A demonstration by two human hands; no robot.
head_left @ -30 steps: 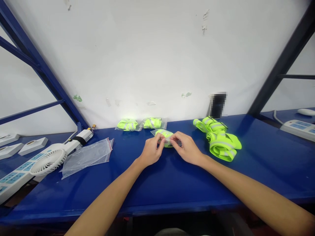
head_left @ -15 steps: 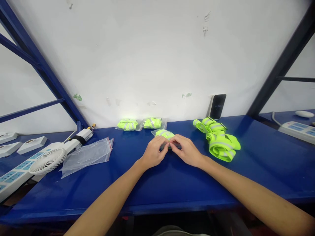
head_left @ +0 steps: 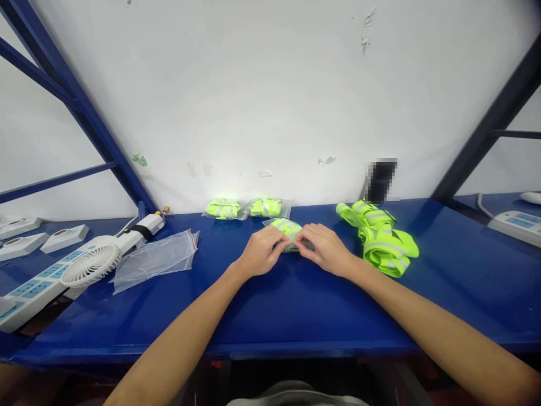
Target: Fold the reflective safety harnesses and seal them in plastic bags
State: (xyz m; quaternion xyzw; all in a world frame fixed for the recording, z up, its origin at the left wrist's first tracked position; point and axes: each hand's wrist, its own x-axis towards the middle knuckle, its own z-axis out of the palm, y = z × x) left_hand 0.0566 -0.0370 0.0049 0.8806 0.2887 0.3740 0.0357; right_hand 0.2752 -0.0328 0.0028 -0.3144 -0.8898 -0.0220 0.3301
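Observation:
A clear zip bag with a folded neon-yellow reflective strap inside lies at the middle of the blue table. My left hand pinches its near edge between thumb and fingers. Close beside it, my right hand pinches the same edge, fingertips a small gap apart from the left ones. The fingers hide part of the bag's near edge. Two more bagged straps, one on the left and one nearer the middle, rest by the wall. Loose rolled neon straps lie to the right.
Flat clear zip bags lie on the left, beside a white handheld fan and a long power strip. A dark phone-like object, blurred out, leans on the wall. Blue frame posts rise at the sides.
My fingertips have drawn slightly apart along the bag's near edge, showing more of the bag. The whole view has shifted a little; the other things on the table stay put.

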